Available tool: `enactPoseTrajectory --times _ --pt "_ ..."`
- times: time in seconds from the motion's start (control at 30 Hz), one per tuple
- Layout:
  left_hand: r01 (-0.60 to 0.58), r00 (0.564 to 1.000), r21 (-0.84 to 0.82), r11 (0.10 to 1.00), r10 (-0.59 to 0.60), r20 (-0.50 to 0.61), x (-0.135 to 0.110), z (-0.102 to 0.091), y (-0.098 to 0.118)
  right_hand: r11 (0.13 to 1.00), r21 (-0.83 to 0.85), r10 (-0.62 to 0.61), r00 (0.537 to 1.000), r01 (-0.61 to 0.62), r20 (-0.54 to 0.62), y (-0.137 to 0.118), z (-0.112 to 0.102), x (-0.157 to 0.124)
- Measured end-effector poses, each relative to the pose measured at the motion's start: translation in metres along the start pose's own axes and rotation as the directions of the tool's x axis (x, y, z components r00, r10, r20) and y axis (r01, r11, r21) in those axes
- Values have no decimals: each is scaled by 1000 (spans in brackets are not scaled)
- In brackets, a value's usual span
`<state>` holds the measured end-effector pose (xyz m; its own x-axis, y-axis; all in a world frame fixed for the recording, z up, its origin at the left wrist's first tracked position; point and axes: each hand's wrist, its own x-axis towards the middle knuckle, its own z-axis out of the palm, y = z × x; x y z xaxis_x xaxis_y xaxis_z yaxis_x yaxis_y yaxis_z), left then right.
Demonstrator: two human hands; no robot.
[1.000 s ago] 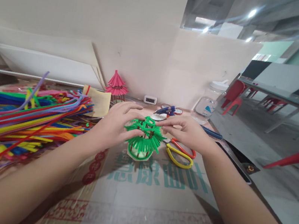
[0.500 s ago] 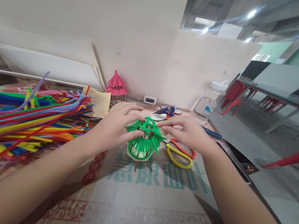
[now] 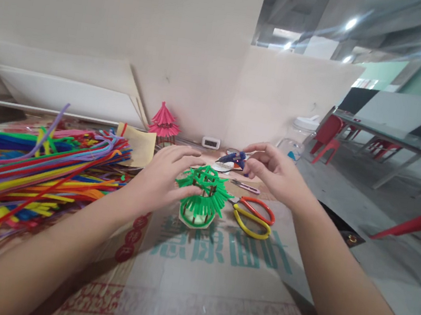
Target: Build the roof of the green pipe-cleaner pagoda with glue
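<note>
A small green pavilion model [image 3: 208, 206], with a fringed roof that looks made of pipe cleaners, stands upright on a pale base. My left hand [image 3: 165, 177] holds it from the left, thumb in front of the roof and fingers behind. Farther back lies a blue glue gun [image 3: 234, 158]. At its right end is my right hand [image 3: 272, 170], fingers curved but apart; whether they touch it I cannot tell. Scissors [image 3: 251, 227] with one red and one yellow handle lie right of the model. Behind them is a slim pink-handled tool [image 3: 248, 187].
Many coloured pipe cleaners [image 3: 32, 172] are heaped on the left. At the back stand a pink tiered model [image 3: 164, 121], a small white digital display [image 3: 210, 142] and a clear jar [image 3: 297, 136]. Printed cardboard [image 3: 190, 282] covers the tabletop. Red chairs [image 3: 328, 136] stand beyond to the right.
My right hand has left the green model's roof and moved back and right to the glue gun. My left hand has stayed at the model.
</note>
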<state>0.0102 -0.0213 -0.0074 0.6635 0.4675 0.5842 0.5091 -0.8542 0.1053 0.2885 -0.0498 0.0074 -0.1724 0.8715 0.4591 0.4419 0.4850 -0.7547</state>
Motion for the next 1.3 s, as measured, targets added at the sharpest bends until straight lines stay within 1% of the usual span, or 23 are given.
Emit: enactPoseTrajectory --times 0.1,0.17,0.2,0.27,0.33,0.4,0.47,0.53,0.63,0.7,0.77,0.87,0.9,0.97,1.03,1.07,1.13,1.2,1.3 --pt "35 999 -81 996 -38 -39 0 -5 7 976 -218 -21 1000 18 -11 -13 -2 -4" --pt "55 996 -131 990 -63 -62 -1 -8 16 931 -357 -76 997 82 30 -24 5 -8" --pt "51 995 -152 987 -63 -73 -2 -9 22 913 -389 -109 992 124 59 -30 10 -10" --pt "9 996 -183 983 -26 -90 -4 -9 32 889 -411 -170 979 202 113 -40 23 -15" --pt "-40 994 -182 983 21 -105 -5 -9 40 872 -420 -202 967 251 157 -47 35 -20" --pt "-72 991 -153 986 53 -125 -6 -10 44 869 -411 -210 958 274 195 -52 42 -24" --pt "-87 987 -124 989 68 -145 -5 -13 44 885 -378 -206 956 273 207 -53 43 -25" --pt "-73 986 -114 991 54 -160 -4 -18 41 897 -360 -203 962 258 183 -50 38 -24" --pt "34 981 -156 987 -62 -182 -1 -24 31 902 -380 -185 979 204 88 -37 24 -18" --pt "137 975 -218 966 -170 -144 1 -26 23 919 -368 -141 989 144 35 -25 15 -12" --pt "237 963 -278 931 -264 -64 2 -24 13 946 -318 -65 998 66 11 -15 9 -6" --pt "335 939 -281 899 -342 25 2 -17 -2 957 -289 35 999 -31 9 -4 6 0" --pt "353 934 -261 898 -356 37 2 -15 -6 952 -304 43 999 -38 9 -2 7 1" --pt "388 920 -212 897 -389 40 2 -11 -12 937 -349 18 1000 -12 14 1 9 2" --pt "400 914 -188 897 -404 18 1 -7 -17 928 -371 -19 999 28 29 5 12 3" --pt "390 917 -201 899 -398 -1 0 -4 -18 928 -370 -17 998 38 60 7 14 3" --pt "357 927 -274 893 -375 -14 -1 2 -20 938 -343 11 987 45 160 13 18 2" --pt "365 923 -386 847 -384 30 -3 9 -22 957 -288 31 969 42 244 18 22 2" --pt "414 904 -528 742 -404 141 -5 18 -22 980 -199 55 961 0 271 21 28 2"
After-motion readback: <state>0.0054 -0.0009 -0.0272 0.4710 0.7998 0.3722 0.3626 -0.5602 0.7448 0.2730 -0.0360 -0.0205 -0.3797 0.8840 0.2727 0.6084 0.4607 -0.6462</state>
